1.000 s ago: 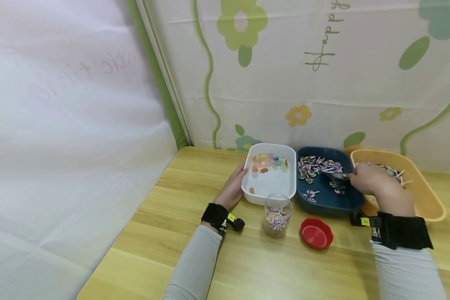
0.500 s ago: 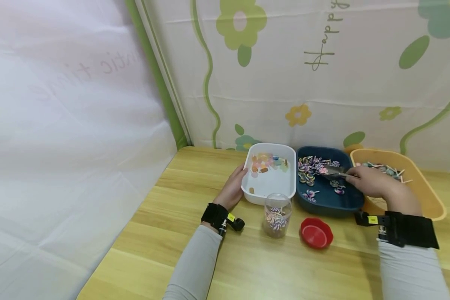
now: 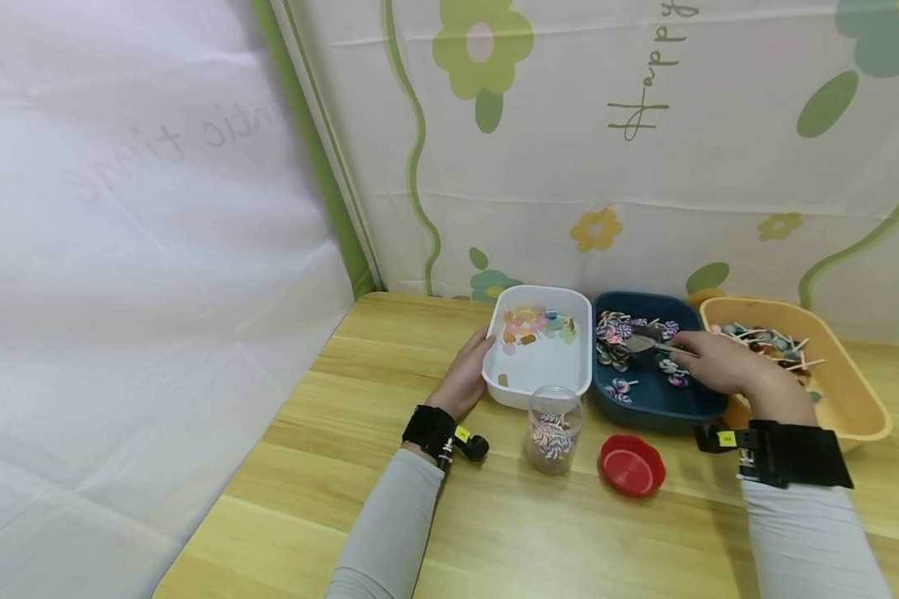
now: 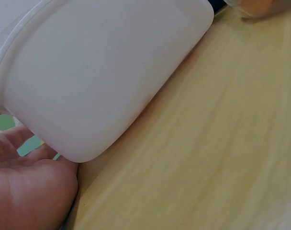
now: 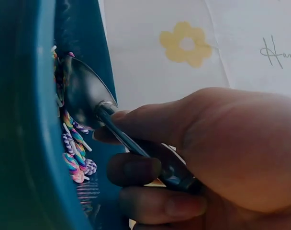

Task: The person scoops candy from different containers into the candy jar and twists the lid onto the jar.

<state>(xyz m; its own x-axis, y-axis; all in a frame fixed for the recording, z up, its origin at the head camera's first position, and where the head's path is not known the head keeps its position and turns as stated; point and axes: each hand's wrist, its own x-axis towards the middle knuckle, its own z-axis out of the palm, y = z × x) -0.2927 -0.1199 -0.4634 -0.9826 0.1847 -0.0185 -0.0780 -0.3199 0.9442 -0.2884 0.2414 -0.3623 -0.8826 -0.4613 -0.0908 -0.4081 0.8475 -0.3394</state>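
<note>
In the head view, my left hand (image 3: 460, 374) holds the left side of a white plastic bin (image 3: 539, 383), thumb at its rim. The left wrist view shows several fingers (image 4: 16, 136) behind the bin's corner. My right hand (image 3: 727, 362) grips the handle of a small metal scoop (image 5: 88, 91) over the dark blue bin (image 3: 659, 403). The scoop's bowl is among striped lollipop charms (image 5: 76, 148); its contents are partly hidden. A clear jar (image 3: 554, 433), partly filled with similar swirled pieces, stands upright in front of the white bin.
Right of the jar lies a red lid (image 3: 633, 466). A yellow bin (image 3: 846, 391) with stick candies (image 3: 775, 345) stands beside the blue one, partly behind my right forearm. Small translucent pieces (image 3: 528, 324) lie in the white bin. A patterned curtain (image 3: 539, 166) hangs behind the wooden table (image 3: 322, 416).
My right hand has moved left with the scoop, its bowl shifting toward the pile at the left of the blue bin. The left hand, jar and lid have not moved.
</note>
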